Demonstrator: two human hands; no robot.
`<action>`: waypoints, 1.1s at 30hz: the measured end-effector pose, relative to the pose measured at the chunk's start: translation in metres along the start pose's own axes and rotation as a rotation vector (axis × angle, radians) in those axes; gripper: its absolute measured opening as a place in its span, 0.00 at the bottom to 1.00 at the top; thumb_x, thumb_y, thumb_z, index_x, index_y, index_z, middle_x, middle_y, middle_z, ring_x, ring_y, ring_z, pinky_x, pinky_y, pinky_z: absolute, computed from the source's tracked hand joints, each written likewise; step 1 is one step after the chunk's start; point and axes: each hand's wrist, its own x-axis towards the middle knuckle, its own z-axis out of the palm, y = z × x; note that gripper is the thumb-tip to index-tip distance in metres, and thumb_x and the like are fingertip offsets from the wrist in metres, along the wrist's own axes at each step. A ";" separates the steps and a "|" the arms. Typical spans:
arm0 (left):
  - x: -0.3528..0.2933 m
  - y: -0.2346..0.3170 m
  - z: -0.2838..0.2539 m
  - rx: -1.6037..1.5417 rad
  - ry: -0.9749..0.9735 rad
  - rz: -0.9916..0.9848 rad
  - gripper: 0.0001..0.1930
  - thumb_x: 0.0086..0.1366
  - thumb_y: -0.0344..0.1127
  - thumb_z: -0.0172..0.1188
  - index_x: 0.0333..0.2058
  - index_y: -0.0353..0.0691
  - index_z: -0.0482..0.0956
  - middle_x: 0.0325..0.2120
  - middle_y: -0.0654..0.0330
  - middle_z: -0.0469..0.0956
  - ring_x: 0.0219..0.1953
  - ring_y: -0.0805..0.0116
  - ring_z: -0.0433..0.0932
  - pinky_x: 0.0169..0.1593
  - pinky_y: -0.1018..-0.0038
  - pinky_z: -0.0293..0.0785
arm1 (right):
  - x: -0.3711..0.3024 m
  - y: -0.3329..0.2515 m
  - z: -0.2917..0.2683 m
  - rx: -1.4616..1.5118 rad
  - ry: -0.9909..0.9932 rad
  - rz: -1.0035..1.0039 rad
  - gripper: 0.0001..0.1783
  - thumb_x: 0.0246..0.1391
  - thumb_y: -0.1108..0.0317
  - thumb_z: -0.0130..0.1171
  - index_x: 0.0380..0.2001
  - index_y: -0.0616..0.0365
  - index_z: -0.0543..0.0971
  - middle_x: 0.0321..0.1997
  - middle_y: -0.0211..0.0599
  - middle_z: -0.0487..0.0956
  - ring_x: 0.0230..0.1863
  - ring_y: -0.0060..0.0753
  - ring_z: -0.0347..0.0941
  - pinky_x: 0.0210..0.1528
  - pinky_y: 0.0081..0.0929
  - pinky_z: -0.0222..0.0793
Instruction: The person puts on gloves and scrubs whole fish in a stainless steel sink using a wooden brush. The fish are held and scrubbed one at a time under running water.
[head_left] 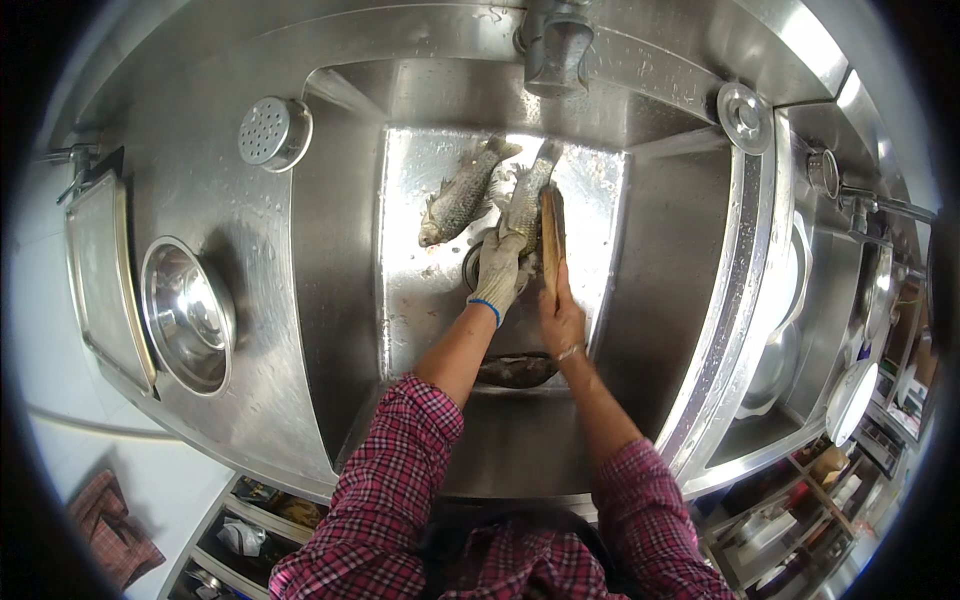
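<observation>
My left hand (498, 270), in a pale knit glove with a blue cuff, is closed on the head end of a scaly fish (524, 205) in the steel sink (400, 300). The fish's tail points toward the far wall. My bare right hand (563, 322) grips a long wooden-handled tool (552, 245) with a dark strip along its side. That tool lies along the fish's right side; its exact kind is unclear. A second fish (465, 195) rests to the left, and a third, darker fish (517, 370) lies at the near side, beneath my forearms.
A faucet (558, 50) overhangs the far edge. On the left counter are a perforated metal strainer (268, 134), a steel bowl (188, 315) and a rectangular tray (108, 285). A round metal lid (744, 117) sits at the far right corner, with white dishes (852, 402) beyond the right rim.
</observation>
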 end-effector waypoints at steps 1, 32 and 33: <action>-0.003 0.000 0.002 0.007 0.040 0.008 0.17 0.64 0.35 0.55 0.51 0.43 0.69 0.36 0.59 0.72 0.30 0.68 0.75 0.25 0.73 0.75 | -0.013 0.002 0.004 0.007 -0.005 0.013 0.33 0.64 0.62 0.52 0.70 0.52 0.59 0.34 0.60 0.80 0.33 0.49 0.80 0.38 0.40 0.74; 0.007 -0.006 -0.024 0.649 -0.080 0.336 0.16 0.66 0.34 0.55 0.48 0.31 0.68 0.33 0.55 0.75 0.35 0.64 0.77 0.38 0.74 0.74 | 0.049 -0.004 -0.030 -0.231 -0.073 -0.185 0.36 0.64 0.60 0.51 0.73 0.47 0.53 0.30 0.58 0.81 0.31 0.59 0.80 0.34 0.44 0.75; 0.002 -0.001 -0.027 0.720 -0.050 0.408 0.16 0.65 0.35 0.55 0.47 0.31 0.68 0.32 0.55 0.75 0.35 0.63 0.77 0.39 0.73 0.74 | 0.043 0.006 -0.021 -0.226 -0.054 -0.231 0.37 0.64 0.61 0.51 0.73 0.46 0.52 0.30 0.59 0.80 0.31 0.59 0.80 0.34 0.44 0.75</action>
